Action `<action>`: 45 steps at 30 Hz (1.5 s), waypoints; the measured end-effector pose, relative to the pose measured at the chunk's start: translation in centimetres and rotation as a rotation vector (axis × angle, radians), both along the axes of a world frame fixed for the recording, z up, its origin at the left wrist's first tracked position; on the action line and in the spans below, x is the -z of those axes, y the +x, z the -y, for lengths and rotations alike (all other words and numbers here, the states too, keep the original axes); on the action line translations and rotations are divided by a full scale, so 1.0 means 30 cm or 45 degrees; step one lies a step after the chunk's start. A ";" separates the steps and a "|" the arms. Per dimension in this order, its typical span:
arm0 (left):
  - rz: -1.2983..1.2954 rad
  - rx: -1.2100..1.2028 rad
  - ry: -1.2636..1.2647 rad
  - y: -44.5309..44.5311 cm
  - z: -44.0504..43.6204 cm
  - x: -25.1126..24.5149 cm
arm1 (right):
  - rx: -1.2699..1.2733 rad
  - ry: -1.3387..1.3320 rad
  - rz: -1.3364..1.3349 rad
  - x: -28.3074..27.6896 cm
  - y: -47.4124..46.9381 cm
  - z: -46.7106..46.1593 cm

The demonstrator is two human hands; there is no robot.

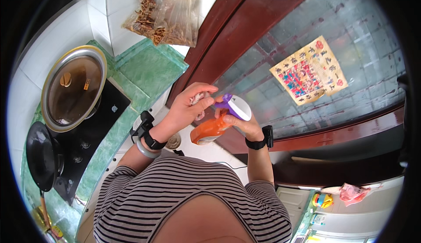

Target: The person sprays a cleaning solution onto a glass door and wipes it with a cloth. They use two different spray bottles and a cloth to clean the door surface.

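Observation:
My right hand grips an orange spray bottle by its neck, just under a white and purple trigger head. The bottle leans, with its base toward the lower left. Close beside it, my left hand is closed around a crumpled pinkish-white cloth, mostly hidden by the fingers. Both hands are raised in front of my chest, before a dark red door frame.
At left, a large lidded pan and a black wok stand on a black gas hob set in a green tiled counter. A plastic bag of dried food hangs above. A poster covers part of the glass door.

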State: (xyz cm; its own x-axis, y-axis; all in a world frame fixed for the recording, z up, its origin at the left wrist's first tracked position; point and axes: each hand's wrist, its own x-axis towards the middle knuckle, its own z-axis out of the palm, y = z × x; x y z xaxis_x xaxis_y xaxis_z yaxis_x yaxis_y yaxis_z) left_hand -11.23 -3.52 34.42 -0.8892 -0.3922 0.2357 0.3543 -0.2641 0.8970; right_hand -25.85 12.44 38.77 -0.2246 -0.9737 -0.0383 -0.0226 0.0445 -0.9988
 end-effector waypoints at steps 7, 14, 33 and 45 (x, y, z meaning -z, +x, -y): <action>-0.025 0.058 -0.521 -0.096 -0.131 0.051 | -0.015 0.013 0.074 0.087 -0.047 -0.170; -0.086 -0.151 -0.918 -0.115 -0.226 0.052 | 0.022 -0.010 -0.003 0.114 -0.062 -0.248; -0.017 0.000 -0.943 -0.145 -0.241 0.045 | 0.204 -0.099 -0.231 0.164 -0.037 -0.286; 0.208 0.346 -0.371 -0.135 -0.214 0.035 | 0.285 -0.109 -0.310 0.198 -0.029 -0.277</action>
